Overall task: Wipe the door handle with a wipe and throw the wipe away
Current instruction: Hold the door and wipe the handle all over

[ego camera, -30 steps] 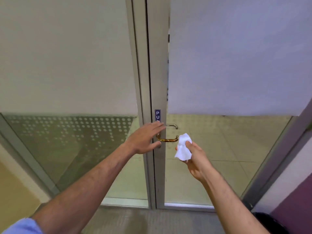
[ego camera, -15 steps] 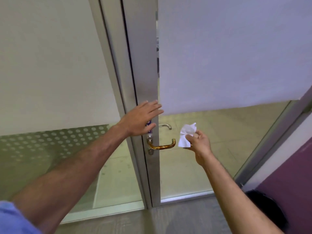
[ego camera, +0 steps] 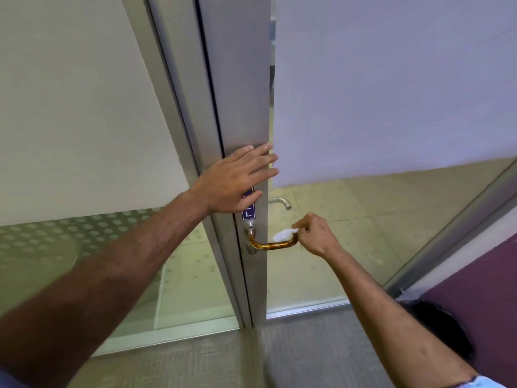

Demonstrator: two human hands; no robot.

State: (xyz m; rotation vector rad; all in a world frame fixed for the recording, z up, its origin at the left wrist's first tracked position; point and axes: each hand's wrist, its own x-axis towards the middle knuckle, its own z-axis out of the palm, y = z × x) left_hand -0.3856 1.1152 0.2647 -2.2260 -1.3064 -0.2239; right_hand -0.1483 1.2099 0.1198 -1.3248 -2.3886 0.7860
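Right grip (ego camera: 314, 233) around wipe (ego camera: 284, 235) on handle (ego camera: 270, 245)

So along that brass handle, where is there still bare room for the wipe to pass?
Bare: the handle from its bend by the door frame to mid-bar. Crowded: the outer end, where the right hand presses the wipe. The left hand rests flat above.

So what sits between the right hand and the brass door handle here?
In the head view, only the white wipe: the right hand presses it onto the outer end of the door handle. Nothing else lies between them.
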